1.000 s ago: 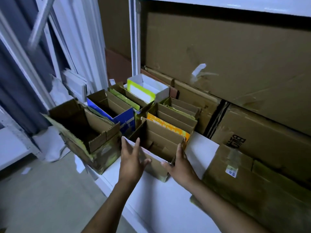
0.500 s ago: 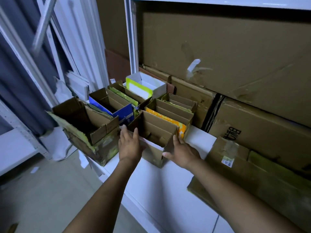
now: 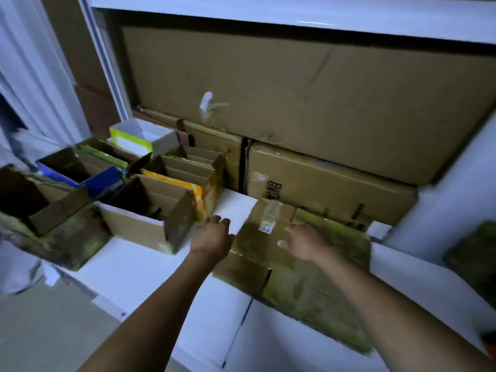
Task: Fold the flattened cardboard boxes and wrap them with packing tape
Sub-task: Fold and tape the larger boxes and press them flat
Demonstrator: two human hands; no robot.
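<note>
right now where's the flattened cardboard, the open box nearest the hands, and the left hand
flattened cardboard (image 3: pixel 316 288): head view, on its greenish flat face in front of the right arm
open brown box (image 3: pixel 134 224): head view, on its front wall
left hand (image 3: pixel 213 236): head view, on the back of the hand, over the white shelf

white tabletop (image 3: pixel 139 267) – under and nearer than the hands | white shelf board (image 3: pixel 295 14) – high above them | white upright post (image 3: pixel 107 63) – far up-left | grey floor (image 3: pixel 48 331) – below-left of the left hand | white wall panel (image 3: pixel 451 189) – right of the right hand
</note>
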